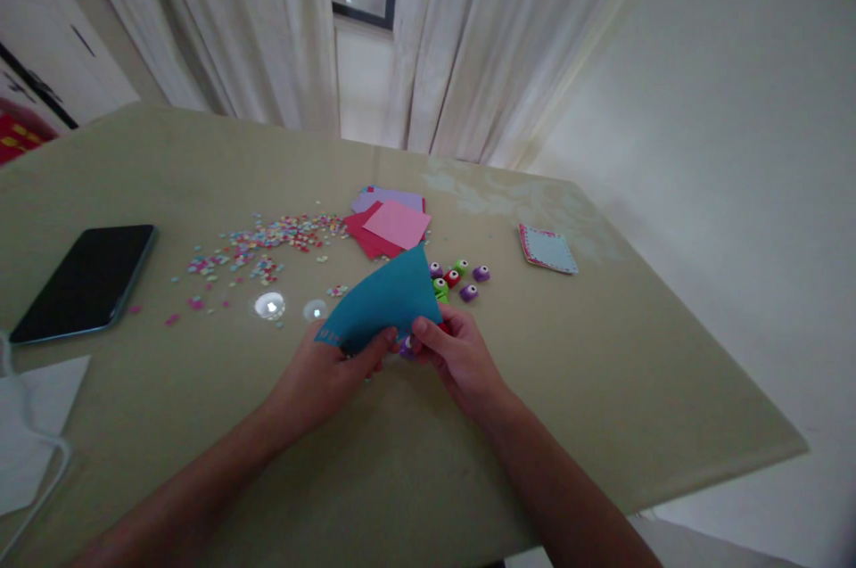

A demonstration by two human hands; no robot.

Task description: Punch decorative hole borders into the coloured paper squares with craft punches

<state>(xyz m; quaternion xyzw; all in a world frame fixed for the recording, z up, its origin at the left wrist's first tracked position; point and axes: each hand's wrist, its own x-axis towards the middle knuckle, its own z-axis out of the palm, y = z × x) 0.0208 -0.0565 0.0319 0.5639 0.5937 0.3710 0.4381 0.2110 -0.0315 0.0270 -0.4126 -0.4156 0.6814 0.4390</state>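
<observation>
A blue sheet of paper [384, 292] is raised above the table, bent in a curve, with a row of small marks along its lower left edge. My left hand [327, 372] pinches its lower edge between thumb and fingers. At the lower right corner, the thumb and fingers of my right hand [461, 354] are closed on the same sheet. A purple object [407, 348] and bits of red show between and below my hands; I cannot tell whether a hand holds them. Just behind my right hand lie several small purple, green and red one-eyed figures [453, 277], partly covered by the sheet.
Coloured confetti [281, 234] is scattered left of centre. Pink, red and lilac sheets [398, 223] lie behind my hands. A light blue stack with a patterned edge [548, 249] sits to the right. At left are a dark tablet [86, 278], white paper [40, 425] and a cable [50, 439].
</observation>
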